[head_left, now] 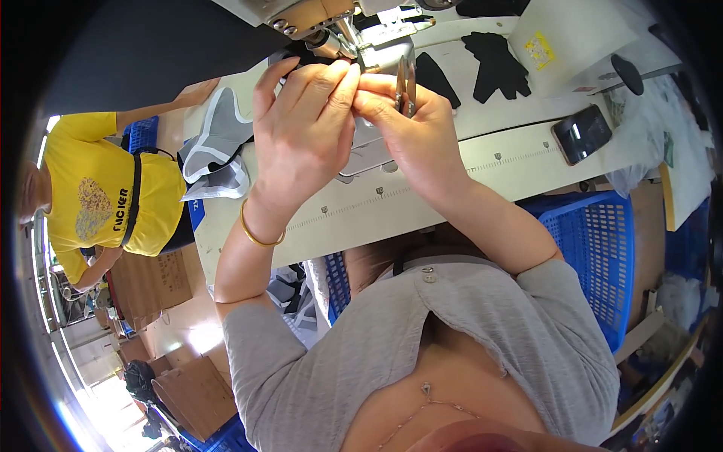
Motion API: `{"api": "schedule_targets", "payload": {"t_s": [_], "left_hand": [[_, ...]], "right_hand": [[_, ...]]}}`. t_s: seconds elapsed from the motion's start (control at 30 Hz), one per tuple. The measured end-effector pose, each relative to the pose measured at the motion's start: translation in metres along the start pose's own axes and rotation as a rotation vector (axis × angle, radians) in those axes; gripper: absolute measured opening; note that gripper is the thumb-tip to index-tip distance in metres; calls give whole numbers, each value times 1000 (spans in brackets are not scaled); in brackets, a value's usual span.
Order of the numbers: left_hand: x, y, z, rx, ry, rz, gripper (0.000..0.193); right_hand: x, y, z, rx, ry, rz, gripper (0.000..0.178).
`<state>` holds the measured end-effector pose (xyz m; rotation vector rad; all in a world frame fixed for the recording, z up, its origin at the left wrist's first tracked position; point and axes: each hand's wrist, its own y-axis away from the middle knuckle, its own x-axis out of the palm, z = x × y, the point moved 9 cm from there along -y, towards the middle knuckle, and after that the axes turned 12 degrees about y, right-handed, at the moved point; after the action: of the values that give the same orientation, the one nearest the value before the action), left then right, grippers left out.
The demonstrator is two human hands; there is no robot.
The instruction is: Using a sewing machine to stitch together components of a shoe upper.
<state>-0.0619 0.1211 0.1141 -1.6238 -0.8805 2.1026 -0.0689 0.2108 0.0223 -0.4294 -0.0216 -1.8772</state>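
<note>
We pinch both hands, left hand (301,135) and right hand (410,128), together just below the sewing machine head (331,30), probably on thread; the tweezers (405,84) stay tucked in the right, so we keep fingertips steady.

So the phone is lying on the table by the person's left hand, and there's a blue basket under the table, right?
Not quite. In the head view the phone lies on the table out past the right hand, not the left hand. The blue basket is indeed under the table.

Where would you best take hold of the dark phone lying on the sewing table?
Probably by its two long edges, from above: the phone lies flat, screen up, on the table to the right of the right hand, apart from it, its sides free.
</note>
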Motion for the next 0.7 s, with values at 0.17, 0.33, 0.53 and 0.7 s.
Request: {"api": "schedule_targets", "payload": {"t_s": [0.17,0.33,0.53,0.7], "left_hand": [[2,3,3,-25,2,2,30],[8,4,11,-53,15,-26,29],[6,6,19,-99,31,-12,28],[8,8,23,-116,53,5,29]], "right_hand": [[4,1,0,-39,-30,18,16],[6,1,8,-75,4,5,19],[13,0,8,-63,15,79,22],[14,5,6,122,2,128,24]]}}
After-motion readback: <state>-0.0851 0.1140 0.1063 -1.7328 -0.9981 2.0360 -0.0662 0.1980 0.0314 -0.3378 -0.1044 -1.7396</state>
